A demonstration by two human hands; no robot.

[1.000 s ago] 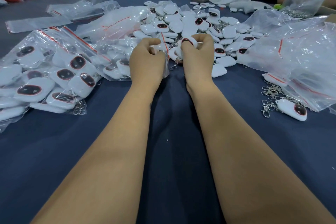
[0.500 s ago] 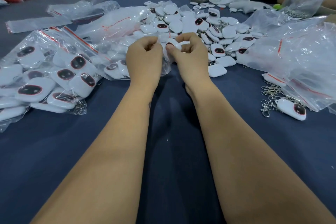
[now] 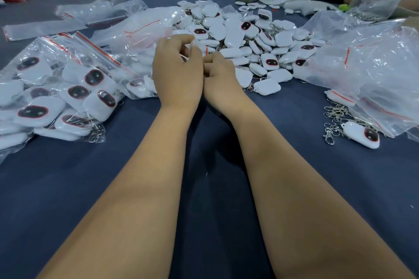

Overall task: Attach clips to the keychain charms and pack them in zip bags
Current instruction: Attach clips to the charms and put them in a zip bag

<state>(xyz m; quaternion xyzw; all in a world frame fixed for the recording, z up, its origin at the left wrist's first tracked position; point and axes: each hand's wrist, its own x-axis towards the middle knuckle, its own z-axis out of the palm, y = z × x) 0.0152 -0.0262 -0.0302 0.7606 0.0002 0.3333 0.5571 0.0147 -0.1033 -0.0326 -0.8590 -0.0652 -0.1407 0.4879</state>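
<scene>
Left hand point(image 3: 178, 75) and right hand point(image 3: 221, 79) meet knuckle to knuckle at the near edge of the charm pile point(image 3: 256, 36), fingers curled; what they grip is hidden. Filled zip bags point(image 3: 68, 88) lie left, loose clips point(image 3: 333, 120) right. Likely step: bagging; next, sealing calls for a firm pinch.

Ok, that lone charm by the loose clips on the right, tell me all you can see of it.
The lone charm is a white, rounded, glossy plastic-looking piece with a dark oval face outlined in red. It lies flat on the blue cloth, face up, beside the loose metal clips, at the edge of a clear bag. Whether a clip is attached cannot be told. Neither hand touches it.
</scene>
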